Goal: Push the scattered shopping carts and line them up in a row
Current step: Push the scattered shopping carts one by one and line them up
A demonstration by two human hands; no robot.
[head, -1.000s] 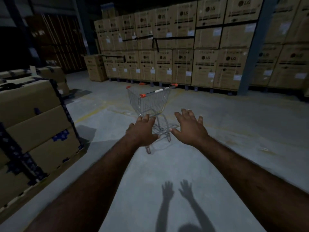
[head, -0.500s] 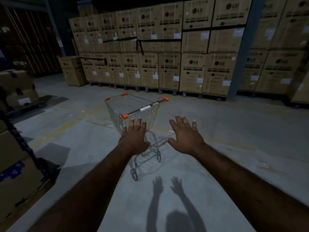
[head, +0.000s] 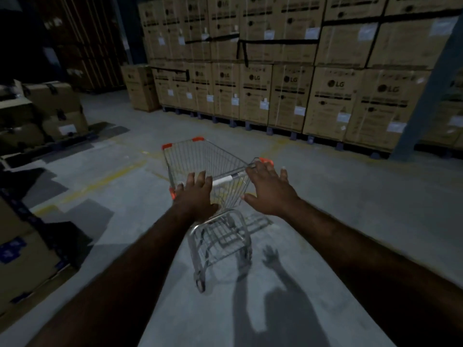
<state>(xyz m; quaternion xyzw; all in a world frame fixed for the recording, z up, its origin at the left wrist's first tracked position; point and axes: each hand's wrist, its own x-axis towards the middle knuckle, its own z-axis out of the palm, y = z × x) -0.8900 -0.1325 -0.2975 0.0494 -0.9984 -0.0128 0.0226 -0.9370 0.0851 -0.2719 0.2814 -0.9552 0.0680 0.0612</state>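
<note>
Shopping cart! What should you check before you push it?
1. Left hand gripping the handle: fingers straight over its left end, not ok.
2. Right hand gripping: fingers spread over the right end, not ok.
3. Shopping cart upright on wheels, nothing inside: ok.
4. Floor ahead before the stacked boxes: ok.
5. Row to join: no other cart in view, cannot tell.

The floor (head: 350,209) is grey and smooth. A cart (head: 200,159) stands on it in the middle, on its wheels. A faded yellow line (head: 100,181) runs left of the cart. A tall box wall (head: 288,96) stands at the far side on small blue feet (head: 269,131). Left boxes (head: 50,108) sit further back, and near boxes (head: 22,259) sit close by. A post (head: 426,96) stands on the right.
</note>
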